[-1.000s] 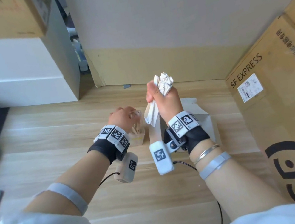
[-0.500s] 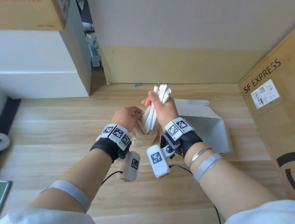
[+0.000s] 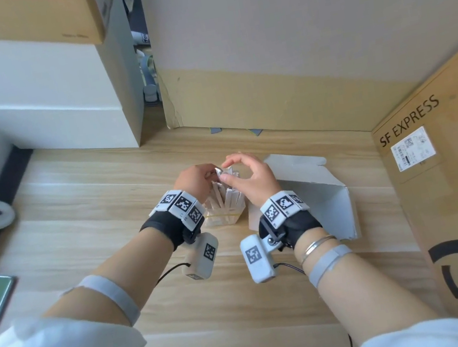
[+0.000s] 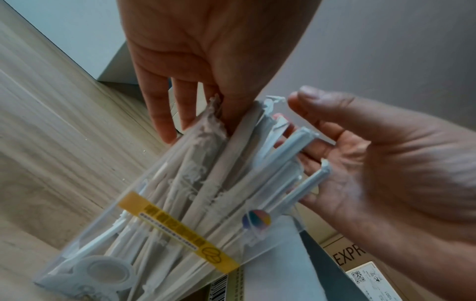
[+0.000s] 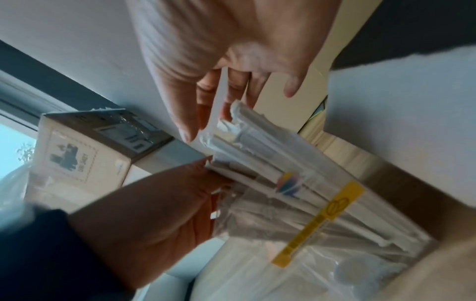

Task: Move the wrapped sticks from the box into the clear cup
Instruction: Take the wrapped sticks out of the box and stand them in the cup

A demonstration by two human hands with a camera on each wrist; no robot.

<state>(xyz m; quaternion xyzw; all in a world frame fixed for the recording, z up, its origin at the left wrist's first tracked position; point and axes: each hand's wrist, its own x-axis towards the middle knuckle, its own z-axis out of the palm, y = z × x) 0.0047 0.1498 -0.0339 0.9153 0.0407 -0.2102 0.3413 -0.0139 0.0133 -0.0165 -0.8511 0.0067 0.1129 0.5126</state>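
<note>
The biggest risk is the clear cup (image 4: 144, 230) tipping: it stands on the wooden floor (image 3: 89, 204) crammed with wrapped sticks (image 4: 213, 173) that fan out well above its rim, and both hands are working at those tops. A sideways push from either hand could topple it and spill the lot. The white box (image 3: 313, 189) lies open just right of the cup, so a fall that way would land against it.

A smaller risk is a single stick springing out, since the bundle looks tight.

The left hand (image 3: 195, 182) has its fingers curled at the stick tops on the cup's left side, pinching or steadying them; exactly which it grips is hard to tell. The right hand (image 3: 248, 179) is spread, fingers relaxed against the tops on the cup's right side, holding nothing.

Whether any sticks remain inside the box cannot be seen. The cup's base is hidden behind the wrists in the head view, and both wrist views are blurred.
</note>
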